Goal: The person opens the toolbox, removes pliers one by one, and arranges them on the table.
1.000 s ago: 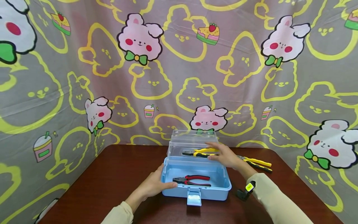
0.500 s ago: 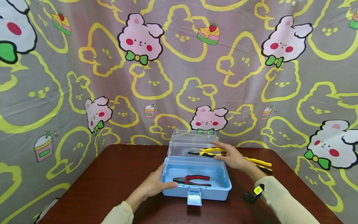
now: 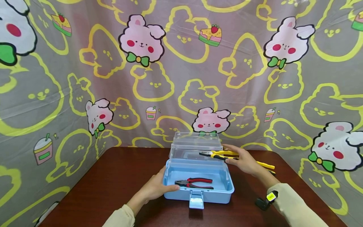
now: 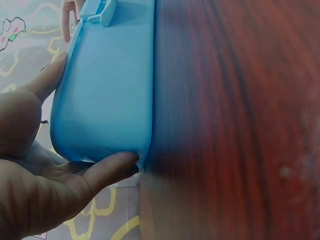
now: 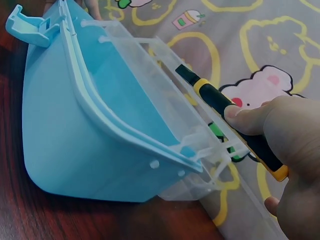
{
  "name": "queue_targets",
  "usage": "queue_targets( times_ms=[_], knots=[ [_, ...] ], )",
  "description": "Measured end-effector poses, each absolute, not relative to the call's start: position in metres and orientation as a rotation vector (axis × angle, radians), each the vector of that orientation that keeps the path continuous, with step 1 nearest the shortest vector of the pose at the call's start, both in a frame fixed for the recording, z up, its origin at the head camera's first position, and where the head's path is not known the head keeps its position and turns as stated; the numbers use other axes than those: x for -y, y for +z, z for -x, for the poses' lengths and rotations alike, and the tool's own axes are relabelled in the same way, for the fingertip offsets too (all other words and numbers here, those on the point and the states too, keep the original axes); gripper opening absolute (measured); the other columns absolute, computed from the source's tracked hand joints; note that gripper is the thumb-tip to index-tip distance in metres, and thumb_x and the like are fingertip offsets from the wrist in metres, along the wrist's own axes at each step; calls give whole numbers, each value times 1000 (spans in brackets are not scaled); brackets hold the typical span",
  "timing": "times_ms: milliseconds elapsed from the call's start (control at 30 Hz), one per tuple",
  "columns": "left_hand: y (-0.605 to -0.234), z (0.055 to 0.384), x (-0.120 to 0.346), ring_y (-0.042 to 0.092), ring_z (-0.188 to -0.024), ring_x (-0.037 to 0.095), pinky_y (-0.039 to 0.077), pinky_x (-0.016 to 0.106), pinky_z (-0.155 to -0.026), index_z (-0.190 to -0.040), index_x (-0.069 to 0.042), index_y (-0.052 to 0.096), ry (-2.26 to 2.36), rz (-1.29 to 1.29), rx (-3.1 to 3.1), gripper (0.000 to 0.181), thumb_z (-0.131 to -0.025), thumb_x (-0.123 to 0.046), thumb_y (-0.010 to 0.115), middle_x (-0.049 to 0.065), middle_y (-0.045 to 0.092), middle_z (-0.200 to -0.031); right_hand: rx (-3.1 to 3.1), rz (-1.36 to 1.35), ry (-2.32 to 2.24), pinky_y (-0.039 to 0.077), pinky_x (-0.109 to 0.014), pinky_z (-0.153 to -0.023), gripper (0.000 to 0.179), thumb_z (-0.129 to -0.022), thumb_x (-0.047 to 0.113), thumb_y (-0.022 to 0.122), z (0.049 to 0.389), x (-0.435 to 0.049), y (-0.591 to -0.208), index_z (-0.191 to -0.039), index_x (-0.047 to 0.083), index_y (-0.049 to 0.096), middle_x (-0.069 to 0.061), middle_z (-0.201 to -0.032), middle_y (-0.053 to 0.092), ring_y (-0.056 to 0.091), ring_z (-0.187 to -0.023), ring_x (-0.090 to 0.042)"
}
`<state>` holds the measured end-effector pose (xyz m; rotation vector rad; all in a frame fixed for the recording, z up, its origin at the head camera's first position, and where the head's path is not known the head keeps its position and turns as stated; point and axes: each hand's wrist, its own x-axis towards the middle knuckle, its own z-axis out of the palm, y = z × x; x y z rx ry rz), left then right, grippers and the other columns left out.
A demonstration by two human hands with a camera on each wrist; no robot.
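A light blue toolbox point(image 3: 214, 196) stands with its clear lid point(image 3: 195, 140) folded back. My left hand point(image 3: 154, 185) holds its left front corner, the thumb along the front rim and the other fingers by the side wall, as the left wrist view shows. Inside the box lie red-and-black pliers point(image 3: 199, 180), jaws to the left. Above the box's back right corner, in front of the lid, my right hand point(image 3: 244, 160) grips yellow-and-black pliers point(image 3: 216, 155) by the handles, jaws pointing left. In the right wrist view the thumb presses on a black part of these pliers point(image 5: 215, 97).
A second pair of yellow-and-black pliers point(image 3: 266, 165) lies on the dark red table point(image 3: 119, 176), partly hidden behind my right forearm. The box's front latch point(image 3: 196, 201) hangs down. A patterned curtain point(image 3: 158, 94) stands behind the table.
My right hand has moved right with the yellow-and-black pliers, from over the middle of the lid towards the box's right side. The left hand and the toolbox have stayed put.
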<state>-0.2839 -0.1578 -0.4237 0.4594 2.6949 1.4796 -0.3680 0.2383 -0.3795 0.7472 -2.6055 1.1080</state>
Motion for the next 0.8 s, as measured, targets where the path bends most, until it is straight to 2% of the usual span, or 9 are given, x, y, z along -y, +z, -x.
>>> queue_targets(
  times_ms=[300, 667, 800],
  knots=[
    [-424, 283, 158, 61, -120, 35, 45, 62, -102, -163, -2, 18, 1476, -444, -2698, 114, -83, -47, 87, 25, 51, -148, 2608, -707, 1126, 34, -71, -106, 64, -95, 18, 77, 361, -254, -382, -153, 12, 51, -19, -146, 56, 49, -132, -45],
    [-424, 281, 159, 60, -120, 37, 45, 63, -101, -163, -1, 18, 1482, -464, -2693, 114, -84, -46, 87, 27, 51, -148, 2575, -720, 1110, 35, -70, -105, 62, -96, 17, 76, 355, -274, -380, -152, 6, 51, -21, -140, 60, 52, -129, -44],
    [-424, 283, 160, 59, -122, 37, 44, 63, -102, -163, -2, 18, 1494, -482, -2682, 115, -84, -48, 86, 26, 50, -149, 2575, -702, 1145, 34, -72, -105, 62, -97, 19, 75, 351, -283, -381, -153, 6, 50, -21, -142, 58, 48, -133, -47]
  ],
)
